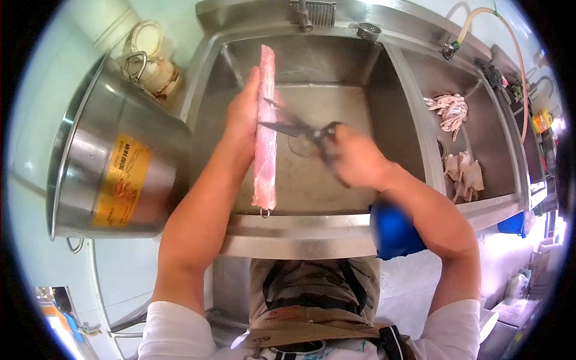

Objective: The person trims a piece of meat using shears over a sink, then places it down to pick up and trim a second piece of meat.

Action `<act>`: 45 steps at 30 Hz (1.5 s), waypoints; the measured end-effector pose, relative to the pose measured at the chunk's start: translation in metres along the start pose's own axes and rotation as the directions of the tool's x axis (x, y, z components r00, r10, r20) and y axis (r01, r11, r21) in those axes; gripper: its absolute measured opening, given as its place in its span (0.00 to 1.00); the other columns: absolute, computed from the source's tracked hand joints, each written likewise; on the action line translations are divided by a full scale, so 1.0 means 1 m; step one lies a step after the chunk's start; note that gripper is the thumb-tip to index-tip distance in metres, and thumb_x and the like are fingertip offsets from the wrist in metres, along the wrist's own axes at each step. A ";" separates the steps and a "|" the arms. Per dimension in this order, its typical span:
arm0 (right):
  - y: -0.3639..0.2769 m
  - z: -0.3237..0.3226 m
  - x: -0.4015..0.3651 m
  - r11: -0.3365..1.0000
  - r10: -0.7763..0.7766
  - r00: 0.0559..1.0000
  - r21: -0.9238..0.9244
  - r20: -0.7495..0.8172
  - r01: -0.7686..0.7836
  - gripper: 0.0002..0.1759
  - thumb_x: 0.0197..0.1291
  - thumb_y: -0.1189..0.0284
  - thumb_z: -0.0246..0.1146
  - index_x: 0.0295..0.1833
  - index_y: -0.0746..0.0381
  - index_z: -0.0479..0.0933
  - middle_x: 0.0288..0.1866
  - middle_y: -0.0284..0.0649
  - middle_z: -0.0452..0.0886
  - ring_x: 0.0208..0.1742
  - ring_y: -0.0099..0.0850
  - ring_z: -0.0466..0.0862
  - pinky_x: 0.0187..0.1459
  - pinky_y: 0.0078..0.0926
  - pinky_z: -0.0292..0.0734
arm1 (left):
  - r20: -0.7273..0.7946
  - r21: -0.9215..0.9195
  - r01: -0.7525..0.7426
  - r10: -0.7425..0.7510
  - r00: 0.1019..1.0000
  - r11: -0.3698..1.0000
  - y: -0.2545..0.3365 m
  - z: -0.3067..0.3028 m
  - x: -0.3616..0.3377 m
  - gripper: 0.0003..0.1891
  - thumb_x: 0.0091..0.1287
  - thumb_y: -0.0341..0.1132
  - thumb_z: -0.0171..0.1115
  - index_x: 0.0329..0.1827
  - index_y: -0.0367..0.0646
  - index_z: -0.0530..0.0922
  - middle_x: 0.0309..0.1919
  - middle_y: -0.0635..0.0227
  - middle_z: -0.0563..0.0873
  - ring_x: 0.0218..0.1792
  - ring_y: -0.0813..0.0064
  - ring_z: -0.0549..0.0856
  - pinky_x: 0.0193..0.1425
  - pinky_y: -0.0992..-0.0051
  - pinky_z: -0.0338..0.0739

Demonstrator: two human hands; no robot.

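A long strip of pink raw meat (266,159) stands lengthwise over the steel sink (324,108), with a small metal ring at its near end. My left hand (243,114) is wrapped round its upper left side. In my right hand (357,156) is a pair of dark scissors (312,133), closed round the handles. The scissor blades are apart, with their tips at the meat's right side. Some fingers of my left hand are hidden behind the meat.
A big steel pot (162,168) with a yellow label stands left of the sink. The right basin (480,132) holds two piles of pale meat pieces (450,113). A blue cloth (393,231) hangs over the front edge. A tap (305,21) is at the back.
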State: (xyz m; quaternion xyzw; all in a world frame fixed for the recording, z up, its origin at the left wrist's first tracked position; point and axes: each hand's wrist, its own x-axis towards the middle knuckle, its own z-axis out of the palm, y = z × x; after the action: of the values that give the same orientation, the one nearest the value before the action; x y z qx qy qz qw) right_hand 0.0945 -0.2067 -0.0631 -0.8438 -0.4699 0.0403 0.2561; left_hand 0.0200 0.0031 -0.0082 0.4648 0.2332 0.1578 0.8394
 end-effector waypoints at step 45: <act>0.027 0.010 0.018 0.968 -0.043 0.980 -0.249 -0.194 -0.007 0.13 0.52 0.70 0.64 0.38 0.68 0.72 0.31 0.55 0.79 0.32 0.51 0.81 0.34 0.45 0.76 | -0.025 -0.006 -0.001 0.001 1.000 1.000 -0.002 0.023 -0.025 0.16 0.71 0.50 0.52 0.33 0.46 0.74 0.18 0.69 0.73 0.15 0.74 0.72 0.17 0.74 0.66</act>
State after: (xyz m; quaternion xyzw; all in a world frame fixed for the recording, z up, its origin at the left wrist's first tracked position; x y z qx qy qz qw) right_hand 0.1225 -0.1998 -0.0817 -0.8647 -0.4511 -0.1055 0.1942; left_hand 0.0111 -0.0264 0.0065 0.4606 0.2429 0.1646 0.8377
